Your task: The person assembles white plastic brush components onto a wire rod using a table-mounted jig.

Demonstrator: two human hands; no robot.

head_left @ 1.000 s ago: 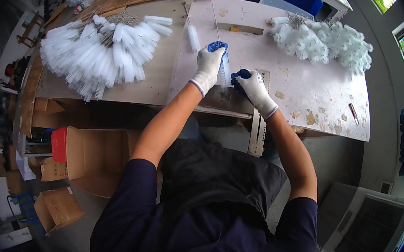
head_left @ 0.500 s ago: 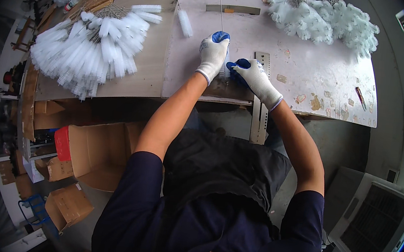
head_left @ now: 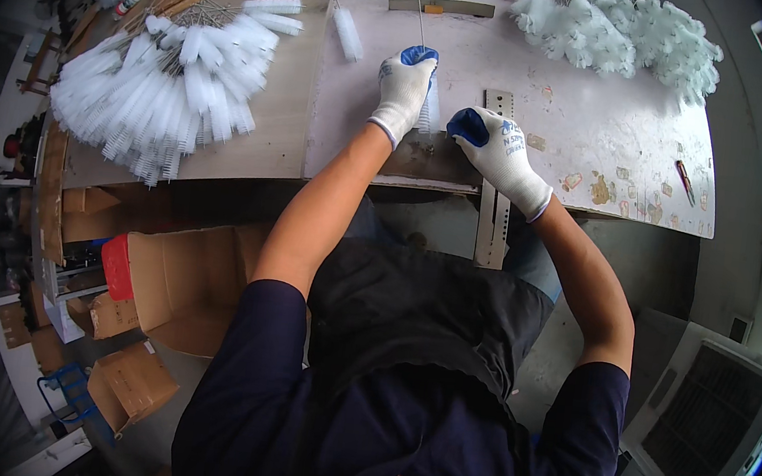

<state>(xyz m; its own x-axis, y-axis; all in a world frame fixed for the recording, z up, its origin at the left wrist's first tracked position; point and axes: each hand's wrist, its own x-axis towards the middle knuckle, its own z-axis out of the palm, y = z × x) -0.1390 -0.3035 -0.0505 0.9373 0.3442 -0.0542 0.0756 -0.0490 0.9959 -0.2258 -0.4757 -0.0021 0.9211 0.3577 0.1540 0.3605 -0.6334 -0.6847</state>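
My left hand [head_left: 404, 90], in a white glove with blue palm, is closed around a bottle brush. The brush's thin wire handle [head_left: 420, 12] points away from me, and its white bristles [head_left: 430, 112] show beside the glove on the near side. My right hand [head_left: 499, 148], gloved alike, is curled with fingertips drawn together, a short way right of the bristles; whatever it may hold is hidden. Beneath it a perforated metal bar [head_left: 490, 203] crosses the table's front edge. Another white bottle brush [head_left: 348, 35] lies beyond my left hand.
A fanned pile of white brushes [head_left: 182, 88] covers the table's left side. More brushes with curled bristles [head_left: 611, 34] are heaped at the far right. A flat metal strip [head_left: 473, 10] lies at the back, a small red-handled tool [head_left: 684, 181] at right. Open cardboard boxes [head_left: 183, 286] stand below left.
My right hand has moved right, away from the bristles it was touching. My left hand keeps hold of the bottle brush and has shifted only slightly in the picture.
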